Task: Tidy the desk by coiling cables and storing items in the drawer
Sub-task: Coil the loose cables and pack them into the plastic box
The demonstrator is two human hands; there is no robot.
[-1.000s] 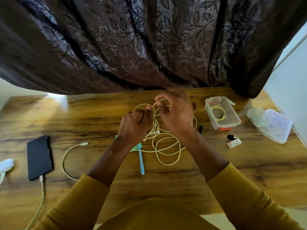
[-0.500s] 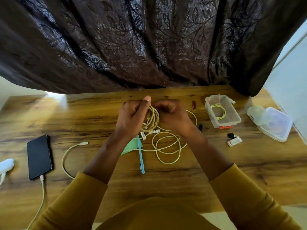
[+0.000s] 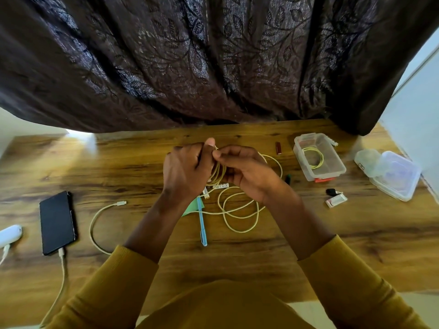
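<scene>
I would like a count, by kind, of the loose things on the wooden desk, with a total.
Cables: 3 (yellow cable in both hands, white cable with free plug, phone's charging cable)
Phones: 1
Pens: 1 (blue)
Clear plastic containers: 2
Green paper: 1
Small unclear items: 5
Total: 13

Daylight enters under the dark curtain (image 3: 213, 62) at far left, leaving a bright glare patch on the wooden desk (image 3: 80, 141). Wide-angle distortion bends the edges; focus is slightly soft.
</scene>
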